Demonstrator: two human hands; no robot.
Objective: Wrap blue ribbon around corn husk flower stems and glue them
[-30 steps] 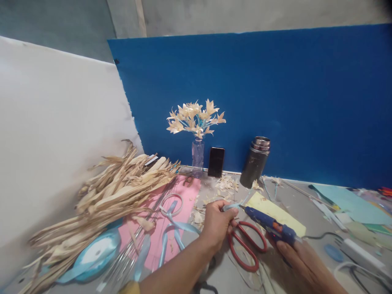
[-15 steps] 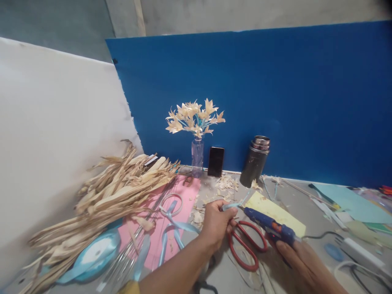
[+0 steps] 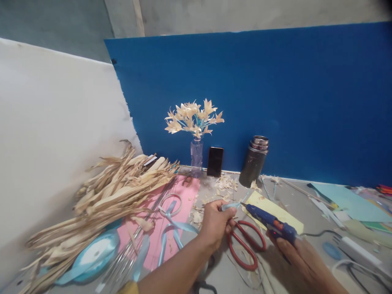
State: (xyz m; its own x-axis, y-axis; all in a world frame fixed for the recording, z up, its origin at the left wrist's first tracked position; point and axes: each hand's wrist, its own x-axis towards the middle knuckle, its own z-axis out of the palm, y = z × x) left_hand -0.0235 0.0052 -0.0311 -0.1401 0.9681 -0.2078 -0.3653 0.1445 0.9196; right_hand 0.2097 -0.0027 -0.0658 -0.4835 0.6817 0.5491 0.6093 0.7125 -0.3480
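Observation:
My left hand [image 3: 216, 222] pinches a thin stem wrapped in light blue ribbon [image 3: 230, 206] just above the table. My right hand [image 3: 290, 255] grips a blue hot glue gun [image 3: 271, 222], whose nozzle points left and nearly touches the ribbon end. Red-handled scissors [image 3: 243, 245] lie flat on the table beneath and between the two hands. A yellow paper sheet [image 3: 275, 212] lies behind the glue gun.
A pile of dried corn husks [image 3: 101, 200] fills the left, over pink paper [image 3: 165, 220] with a light blue ribbon roll [image 3: 92, 255]. At the back stand a vase of husk flowers [image 3: 196, 134], a phone [image 3: 214, 161] and a dark flask [image 3: 254, 161] against a blue board.
The glue gun nozzle has crept slightly left and up toward the ribbon end. The left hand holds nearly still.

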